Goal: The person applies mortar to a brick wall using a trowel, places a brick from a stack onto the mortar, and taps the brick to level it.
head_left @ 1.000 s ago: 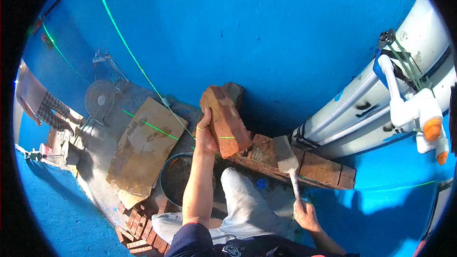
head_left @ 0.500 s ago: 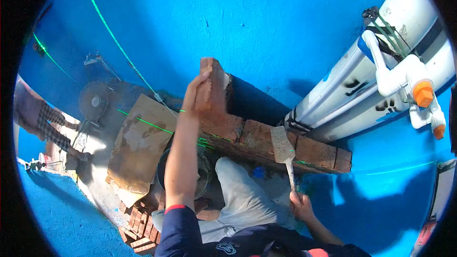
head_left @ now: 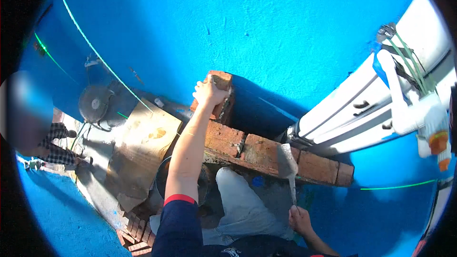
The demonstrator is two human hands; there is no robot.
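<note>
At the left end of a low brick wall, my left hand grips a red brick from above, fingers spread over its top and side. The brick stands above the wall's top course, against the blue wall. My right hand is closed around the handle of a trowel. The trowel's grey blade is just in front of the wall's front face, overlapping it in view; whether it touches I cannot tell. A dark round bucket is partly hidden behind my left forearm.
A sheet of brown board lies left of the bucket, with stacked bricks below it. White pipes run up the wall at right. A green string crosses the left. Another person is at the far left.
My left hand has shifted from the brick's side to over its top, and the brick sits lower in view. The trowel is still held. The other person has leaned in, and the view has tilted.
</note>
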